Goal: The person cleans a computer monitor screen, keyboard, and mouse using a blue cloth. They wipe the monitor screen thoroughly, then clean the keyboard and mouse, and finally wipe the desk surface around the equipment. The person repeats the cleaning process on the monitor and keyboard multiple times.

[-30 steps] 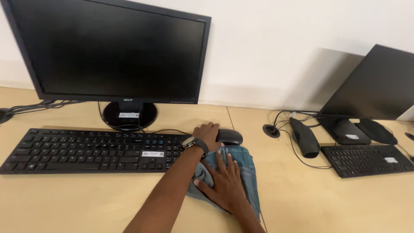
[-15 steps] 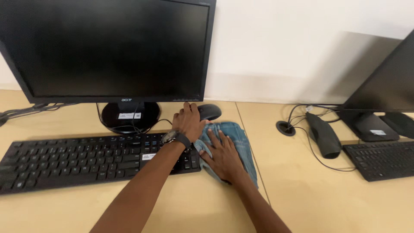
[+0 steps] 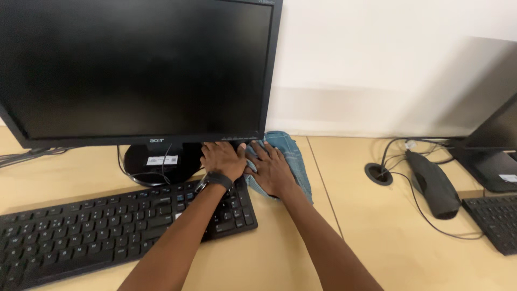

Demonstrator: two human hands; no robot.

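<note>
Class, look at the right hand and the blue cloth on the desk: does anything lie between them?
Nothing visible: the right hand lies flat on the blue woven cloth, on the light wooden desk.

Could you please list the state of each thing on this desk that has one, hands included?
Large monitor: screen dark.
Blue cloth: crumpled, pressed flat on the desk.
Right hand: open, fingers spread on the cloth.
Left hand: palm down beside the keyboard; what it covers is hidden.
Second monitor: screen dark.
</note>
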